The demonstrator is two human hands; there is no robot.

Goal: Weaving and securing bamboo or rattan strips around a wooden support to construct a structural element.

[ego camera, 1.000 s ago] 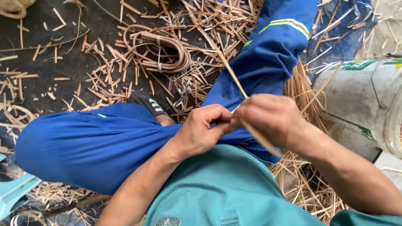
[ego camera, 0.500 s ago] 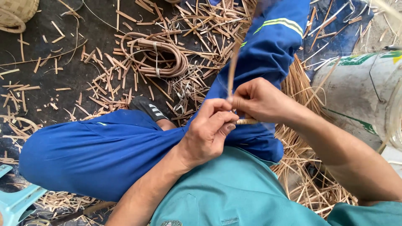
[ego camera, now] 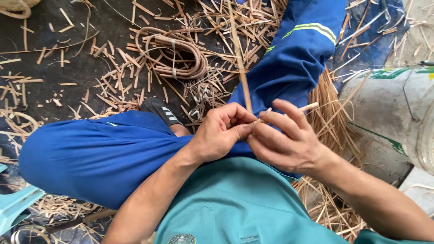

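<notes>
While fingertips meet, both hands pinch an upright cane strip.

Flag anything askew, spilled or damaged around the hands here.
Nothing damaged. Left hand and right hand pinch a thin tan cane strip that stands tilted upward. Short tan cane offcuts lie scattered over the dark floor around a tied coil of cane.
</notes>
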